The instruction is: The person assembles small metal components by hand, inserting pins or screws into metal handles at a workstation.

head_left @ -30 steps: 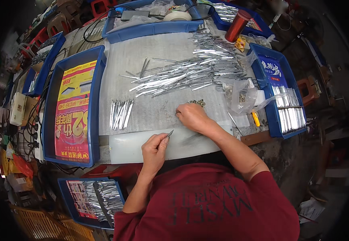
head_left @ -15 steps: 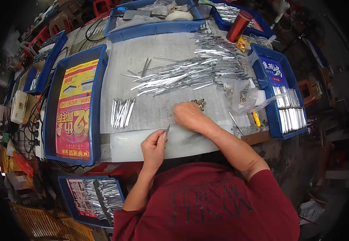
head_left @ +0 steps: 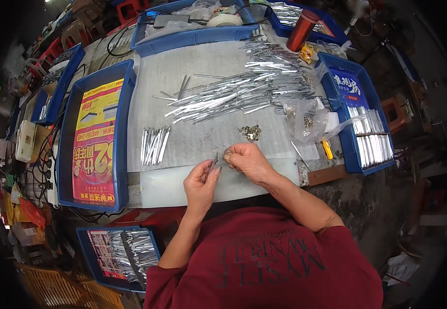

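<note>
Near the front edge of the table, my left hand pinches a thin metal strip, its tip pointing up between thumb and fingers. Close beside it, my right hand has thumb and fingertips pressed together, facing the strip; whatever they hold is too small to make out. Just beyond the right hand lies a small heap of brass-coloured metal pieces. A short row of silvery strips rests to the left. Farther back spreads a big loose pile of similar strips.
Blue trays stand at the left, the back and the right, the last holding stacked strips. A red cylinder, a clear plastic bag and a yellow-handled tool are on the right. Another tray sits lower left.
My right hand has come back from beside the brass heap toward my left hand, uncovering more of the heap. The left hand has risen slightly, still pinching the strip.
</note>
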The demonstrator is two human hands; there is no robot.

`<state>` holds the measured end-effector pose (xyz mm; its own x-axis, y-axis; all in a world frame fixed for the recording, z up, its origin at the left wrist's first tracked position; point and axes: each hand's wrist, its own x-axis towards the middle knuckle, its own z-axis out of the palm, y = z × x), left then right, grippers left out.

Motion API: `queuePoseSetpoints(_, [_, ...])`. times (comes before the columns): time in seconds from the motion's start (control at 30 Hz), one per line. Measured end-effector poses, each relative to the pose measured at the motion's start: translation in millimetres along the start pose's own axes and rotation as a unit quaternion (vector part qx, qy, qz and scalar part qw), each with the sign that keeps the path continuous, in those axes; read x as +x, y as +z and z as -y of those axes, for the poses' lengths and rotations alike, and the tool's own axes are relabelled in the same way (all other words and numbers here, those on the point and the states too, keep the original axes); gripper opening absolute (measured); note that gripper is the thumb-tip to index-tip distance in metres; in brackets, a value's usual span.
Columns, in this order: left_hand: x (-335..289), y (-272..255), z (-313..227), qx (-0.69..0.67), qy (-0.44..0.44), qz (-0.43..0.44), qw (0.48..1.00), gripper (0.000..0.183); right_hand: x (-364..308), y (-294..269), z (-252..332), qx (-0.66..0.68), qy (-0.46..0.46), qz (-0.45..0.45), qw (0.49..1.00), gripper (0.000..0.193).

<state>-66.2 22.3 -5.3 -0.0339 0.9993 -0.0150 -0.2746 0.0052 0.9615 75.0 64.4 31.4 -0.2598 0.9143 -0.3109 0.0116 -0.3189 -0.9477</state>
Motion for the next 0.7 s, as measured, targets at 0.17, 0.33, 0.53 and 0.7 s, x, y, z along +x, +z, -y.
queuePoseSetpoints(0.17, [5.2,6.9,2.3,0.038,0.039,0.020,0.998,0.023,-7.0,1.6,-5.2,0.102,0.023,0.000,0.995,0.012])
queuePoseSetpoints(0.33, [6.8,5.5,1.1,0.152,0.081,0.034,0.984,0.023,-7.4,-0.3,-11.5,0.086,0.009,0.002,0.996,0.012])
queuePoseSetpoints(0.53, [6.2,7.0,-4.9,0.230,0.102,0.029,0.967,0.019,-6.1,-2.3,-22.5,-0.005,-0.030,-0.015,0.999,0.014])
queuePoseSetpoints(0.7, [5.8,5.8,-0.2,0.171,0.057,0.031,0.983,0.021,-5.7,-6.2,-25.2,-0.042,-0.039,-0.008,0.998,0.015])
